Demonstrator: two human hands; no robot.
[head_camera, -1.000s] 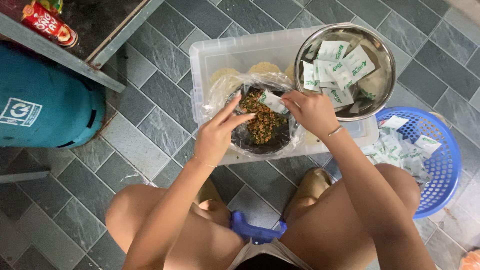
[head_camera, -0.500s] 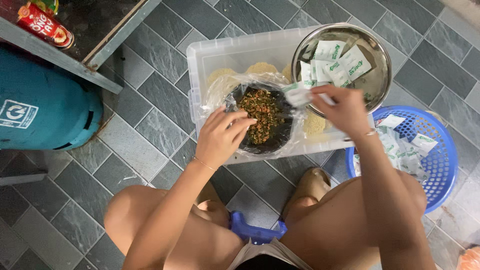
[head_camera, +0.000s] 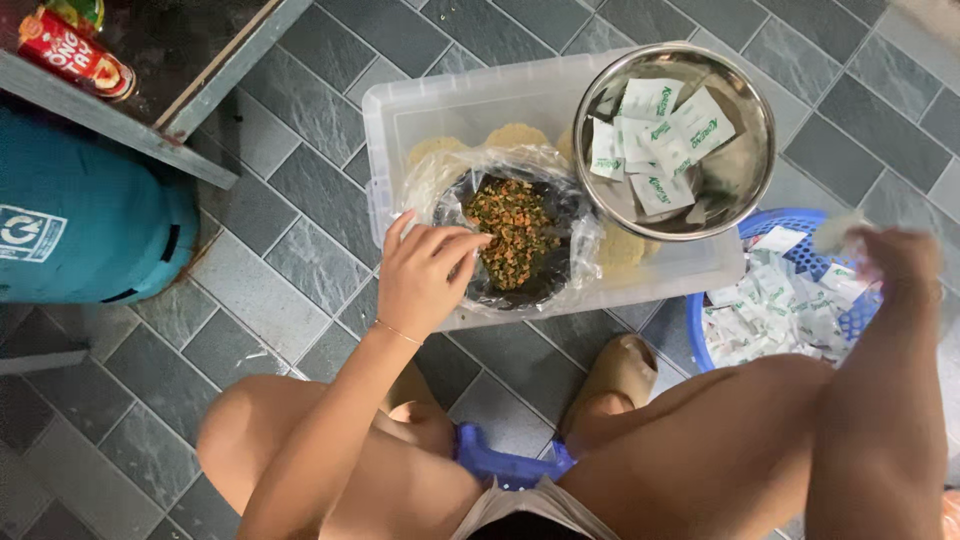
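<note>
Right hand (head_camera: 900, 258) now over sachet-filled basket (head_camera: 722, 300)

Small white sachets with green print (head_camera: 655, 135) lie in the steel bowl (head_camera: 745, 175) at one o'clock; more of the same sachets (head_camera: 775, 310) are heaped in the blue basket (head_camera: 700, 335) at three o'clock. A red can with yellow label (head_camera: 75, 55) stands at ten o'clock; below it, at nine o'clock, a teal cylinder bears a square white label (head_camera: 30, 233).
</note>
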